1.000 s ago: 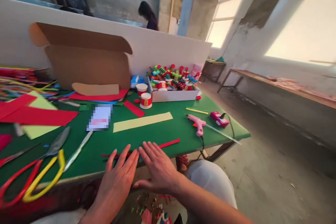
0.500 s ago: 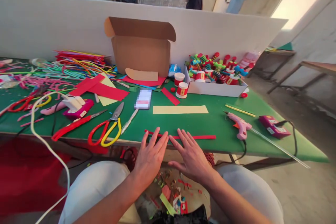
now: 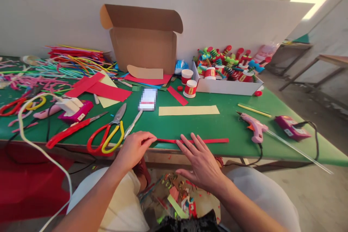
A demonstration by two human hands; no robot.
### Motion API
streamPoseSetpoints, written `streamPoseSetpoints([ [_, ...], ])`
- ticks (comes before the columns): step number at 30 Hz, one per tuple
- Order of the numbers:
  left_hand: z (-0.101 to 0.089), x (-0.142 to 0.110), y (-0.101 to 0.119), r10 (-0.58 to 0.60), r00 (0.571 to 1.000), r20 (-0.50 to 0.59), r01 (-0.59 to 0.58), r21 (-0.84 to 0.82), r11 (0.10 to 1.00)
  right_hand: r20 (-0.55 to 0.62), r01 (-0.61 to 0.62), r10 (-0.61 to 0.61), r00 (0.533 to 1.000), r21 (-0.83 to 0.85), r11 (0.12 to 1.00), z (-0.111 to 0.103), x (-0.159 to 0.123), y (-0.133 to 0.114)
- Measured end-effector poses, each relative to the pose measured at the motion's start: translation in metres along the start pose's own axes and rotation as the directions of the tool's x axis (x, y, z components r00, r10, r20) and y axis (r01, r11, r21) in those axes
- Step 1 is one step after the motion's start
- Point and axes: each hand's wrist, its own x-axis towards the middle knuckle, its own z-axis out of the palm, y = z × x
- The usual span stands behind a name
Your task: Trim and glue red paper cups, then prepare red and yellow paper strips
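A narrow red strip [image 3: 217,140] lies lengthwise along the table's near edge. My left hand [image 3: 136,148] pinches its left end between thumb and fingertips. Flat on the middle of the strip rests my right hand [image 3: 199,161], fingers stretched out and spread. Just beyond, a pale yellow strip [image 3: 189,110] lies flat on the green tabletop. Scissors [image 3: 111,130] with one red and one yellow handle are left of my left hand. A pink glue gun [image 3: 253,126] with a clear glue stick lies to the right.
A white box [image 3: 228,86] of colourful figures stands at the back right, beside red-and-white paper cups [image 3: 190,88]. Pipe cleaners [image 3: 78,65], red paper [image 3: 108,91], a phone [image 3: 147,99] and a red-handled cutting tool [image 3: 70,133] cover the left. A cable [image 3: 51,152] hangs over the edge.
My left hand has gone from lying flat on the red strip to pinching its left end, shifting leftward. My right hand stays spread on the strip. The view has tilted down slightly.
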Motion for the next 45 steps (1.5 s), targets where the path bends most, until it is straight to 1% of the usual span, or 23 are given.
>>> streamPoseSetpoints([
  [3, -0.001, -0.001, -0.006, 0.064, 0.998, -0.018, -0.063, 0.038, 0.997, -0.001, -0.006, 0.006, 1.000, 0.004, 1.000, 0.000, 0.000, 0.001],
  [5, -0.001, -0.002, -0.010, 0.081, 0.996, -0.039, -0.079, 0.056, 0.995, 0.004, -0.015, 0.015, 1.000, 0.008, 1.000, -0.001, 0.000, 0.001],
  [8, 0.001, -0.002, -0.013, 0.067, 0.994, -0.083, -0.060, 0.075, 0.995, 0.018, -0.027, 0.026, 0.999, 0.017, 1.000, -0.002, 0.001, 0.000],
  [14, 0.004, -0.001, -0.012, 0.058, 0.991, -0.123, -0.044, 0.119, 0.992, 0.025, -0.037, 0.036, 0.999, 0.039, 0.999, -0.002, 0.001, -0.001],
  [17, 0.004, -0.003, -0.015, 0.098, 0.985, -0.144, -0.084, 0.103, 0.991, 0.027, -0.054, 0.053, 0.998, 0.054, 0.997, -0.003, 0.001, -0.002],
  [21, 0.006, -0.005, -0.025, 0.168, 0.974, -0.152, -0.152, 0.109, 0.982, 0.055, -0.097, 0.093, 0.994, 0.078, 0.992, -0.009, 0.002, -0.009],
  [23, 0.008, -0.006, -0.029, 0.188, 0.971, -0.150, -0.172, 0.115, 0.978, 0.060, -0.077, 0.072, 0.996, 0.083, 0.994, -0.011, 0.005, -0.013],
  [26, 0.009, -0.006, -0.030, 0.205, 0.967, -0.151, -0.186, 0.127, 0.974, 0.060, 0.000, -0.006, 0.998, 0.101, 0.995, -0.011, 0.011, -0.015],
  [28, 0.009, -0.006, -0.029, 0.209, 0.965, -0.156, -0.189, 0.135, 0.973, 0.026, 0.041, -0.045, 0.999, 0.114, 0.993, -0.008, 0.016, -0.014],
  [30, 0.009, -0.006, -0.029, 0.215, 0.964, -0.158, -0.193, 0.142, 0.971, -0.040, 0.054, -0.049, 0.998, 0.123, 0.991, -0.004, 0.021, -0.011],
  [33, 0.010, -0.005, -0.028, 0.245, 0.956, -0.162, -0.218, 0.167, 0.962, -0.117, 0.009, 0.011, 0.993, 0.172, 0.985, -0.003, 0.032, -0.006],
  [38, 0.013, -0.006, -0.026, 0.299, 0.940, -0.167, -0.265, 0.198, 0.943, -0.120, -0.107, 0.149, 0.982, 0.302, 0.947, -0.007, 0.047, -0.002],
  [45, 0.013, -0.011, -0.028, 0.320, 0.934, -0.159, -0.281, 0.229, 0.932, -0.135, -0.132, 0.201, 0.970, 0.401, 0.906, -0.005, 0.050, -0.004],
])
